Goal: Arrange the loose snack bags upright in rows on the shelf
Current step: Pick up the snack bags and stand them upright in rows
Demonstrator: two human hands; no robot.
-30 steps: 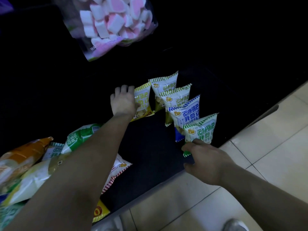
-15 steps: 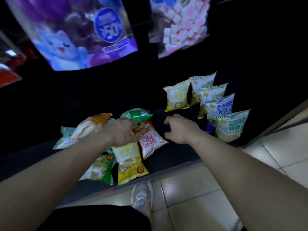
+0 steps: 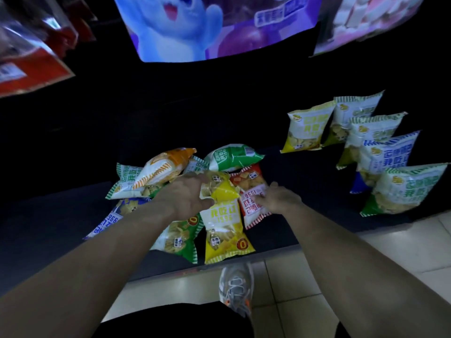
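Snack bags, crinkly foil ones, are lying heaped flat on the dark shelf (image 3: 305,230), so I'm pinching a yellow bag (image 3: 220,190) with my left hand (image 3: 188,200) and fingering the red-striped bag (image 3: 253,203) with my right hand (image 3: 280,198), aiming to stand them by the upright row (image 3: 380,162)

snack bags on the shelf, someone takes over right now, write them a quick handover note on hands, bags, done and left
Left hand: closed on a small yellow bag, lifted just above the pile.
Right hand: flat on the red bag; no clear grip.
Done: five bags stand upright on the shelf at right, a yellow one beside a row of four ending in a green one at the front edge.
Left: the loose pile at centre lies flat, including an orange bag, a green bag, a large yellow bag and others beneath. Stand these up in rows.
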